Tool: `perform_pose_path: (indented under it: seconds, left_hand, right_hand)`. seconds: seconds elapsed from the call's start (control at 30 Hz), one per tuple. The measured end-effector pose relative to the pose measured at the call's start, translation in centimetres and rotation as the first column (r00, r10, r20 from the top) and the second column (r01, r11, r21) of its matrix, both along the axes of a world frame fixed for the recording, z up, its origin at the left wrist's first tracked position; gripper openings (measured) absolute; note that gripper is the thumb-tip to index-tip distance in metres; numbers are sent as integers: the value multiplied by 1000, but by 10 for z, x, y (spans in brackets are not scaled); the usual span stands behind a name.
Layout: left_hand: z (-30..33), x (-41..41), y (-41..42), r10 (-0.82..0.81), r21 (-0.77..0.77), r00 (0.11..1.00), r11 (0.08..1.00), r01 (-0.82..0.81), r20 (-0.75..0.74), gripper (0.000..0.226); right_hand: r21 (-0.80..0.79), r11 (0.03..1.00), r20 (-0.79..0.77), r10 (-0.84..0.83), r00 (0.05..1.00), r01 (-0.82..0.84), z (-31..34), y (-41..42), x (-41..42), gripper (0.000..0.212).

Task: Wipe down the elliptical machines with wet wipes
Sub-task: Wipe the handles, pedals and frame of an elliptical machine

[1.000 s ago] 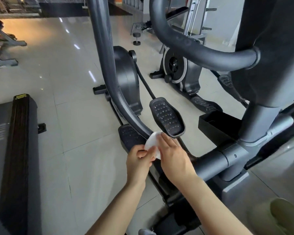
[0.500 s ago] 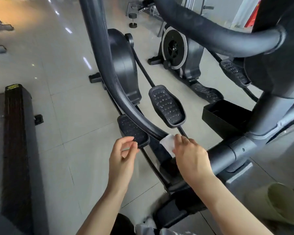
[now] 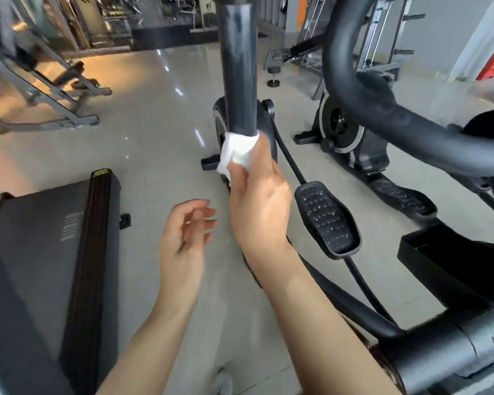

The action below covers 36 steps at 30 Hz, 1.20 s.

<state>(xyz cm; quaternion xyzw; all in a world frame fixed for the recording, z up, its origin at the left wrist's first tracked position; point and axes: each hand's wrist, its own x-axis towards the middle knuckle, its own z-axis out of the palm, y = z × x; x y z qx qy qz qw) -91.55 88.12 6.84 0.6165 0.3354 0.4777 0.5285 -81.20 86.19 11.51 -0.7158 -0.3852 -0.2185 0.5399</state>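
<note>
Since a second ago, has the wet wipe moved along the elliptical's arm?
Yes: the wet wipe has gone up the arm, away from the foot pedal.

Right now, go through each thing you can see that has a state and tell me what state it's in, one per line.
Right hand: grips the wet wipe around the bar.
Wet wipe: bunched, wrapped on the elliptical's upright bar.
Left hand: held free, fingers loosely curled, holding nothing.
Near pedal: unoccupied, tread side up.
Black tray: open-topped, contents not visible.
Dumbbell: resting on the floor.

No legible text, only blurred markings on the treadmill
</note>
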Motion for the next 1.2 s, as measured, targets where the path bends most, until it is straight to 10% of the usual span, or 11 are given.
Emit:
perform_pose_path:
  seconds: [0.2,0.83,1.2]
  left_hand:
    - [44,2,21,-12,119,990,993,-5,143,16]
    - [152,24,35,-105,505,960,862,-43,261,25]
    - [183,23,58,-166,578,947,816,-25,275,17]
  right_hand:
    - [283,959,174,-44,984,-7,81,14,4,52]
    - [139,985,261,62,963,-101,58,1,-9,62]
    - [574,819,-119,104,987,-17,99,11,-4,20]
